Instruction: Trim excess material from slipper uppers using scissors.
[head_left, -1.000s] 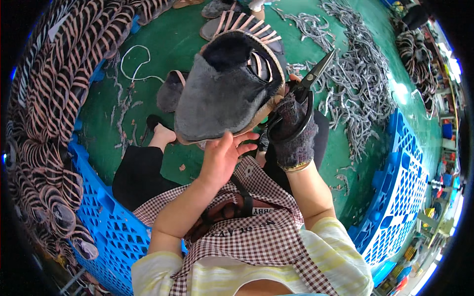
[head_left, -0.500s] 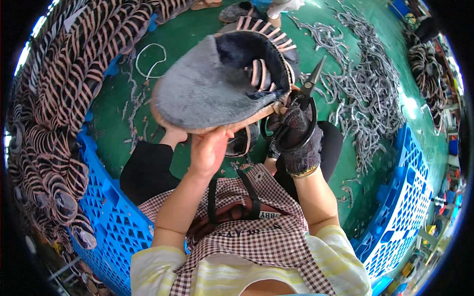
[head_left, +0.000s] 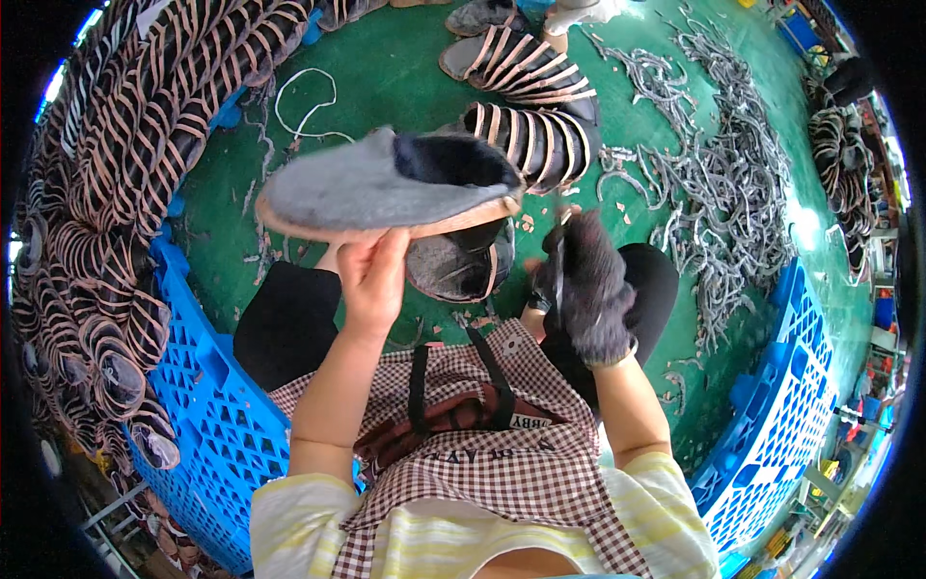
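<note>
My left hand [head_left: 371,280] grips a grey fuzzy slipper [head_left: 386,188] by its tan sole edge and holds it out flat to the left, above my lap. My right hand [head_left: 584,285], in a dark fingerless glove, holds scissors [head_left: 559,256] pointing up, just right of the slipper's heel end. A second grey slipper [head_left: 458,265] lies under the raised one, near my knees. I wear a checked apron [head_left: 482,454] and dark trousers.
Blue plastic crates stand at my left [head_left: 207,405] and right [head_left: 772,425]. Piles of brown-strapped slippers [head_left: 116,193] fill the left side. Striped slippers [head_left: 531,135] lie ahead on the green floor [head_left: 395,77], and grey trimmed scraps [head_left: 714,183] are strewn to the right.
My left hand has turned the grey slipper from sole-up to lying flat and swung it left. My right hand with the scissors has dropped away from the slipper's edge.
</note>
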### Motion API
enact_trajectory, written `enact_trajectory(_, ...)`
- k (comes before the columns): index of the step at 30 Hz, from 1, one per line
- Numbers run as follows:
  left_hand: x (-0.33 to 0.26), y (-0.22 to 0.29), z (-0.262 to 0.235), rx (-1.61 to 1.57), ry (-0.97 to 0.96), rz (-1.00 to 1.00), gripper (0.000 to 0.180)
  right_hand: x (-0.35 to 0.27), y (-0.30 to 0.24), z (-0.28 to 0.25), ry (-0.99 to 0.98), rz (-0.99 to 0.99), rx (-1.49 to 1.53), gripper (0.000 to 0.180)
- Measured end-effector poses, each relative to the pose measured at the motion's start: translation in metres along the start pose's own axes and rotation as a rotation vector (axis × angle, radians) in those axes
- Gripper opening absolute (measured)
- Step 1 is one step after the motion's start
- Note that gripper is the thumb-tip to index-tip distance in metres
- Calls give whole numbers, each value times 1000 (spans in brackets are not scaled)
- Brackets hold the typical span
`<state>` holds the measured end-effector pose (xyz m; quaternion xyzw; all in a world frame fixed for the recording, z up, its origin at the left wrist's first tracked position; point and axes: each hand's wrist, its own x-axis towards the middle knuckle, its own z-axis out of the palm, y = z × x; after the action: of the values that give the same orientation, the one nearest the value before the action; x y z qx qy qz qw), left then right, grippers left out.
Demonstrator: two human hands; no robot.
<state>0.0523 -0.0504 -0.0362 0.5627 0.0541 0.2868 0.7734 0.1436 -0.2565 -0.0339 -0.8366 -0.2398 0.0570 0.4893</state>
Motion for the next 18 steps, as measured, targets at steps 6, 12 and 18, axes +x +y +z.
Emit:
enact_trajectory(6, -14, 13, -6, -10, 73, 169, 20, -7, -25, -13, 0, -357, -414, 51)
enact_trajectory(12, -17, 24, 1, -98, 57, 224, 24, -7, -26, -9, 16, -282, -341, 49)
enact_trajectory(18, -14, 27, -7, -91, 35, 229, 24, -10, -40, -16, -55, -213, -367, 49)
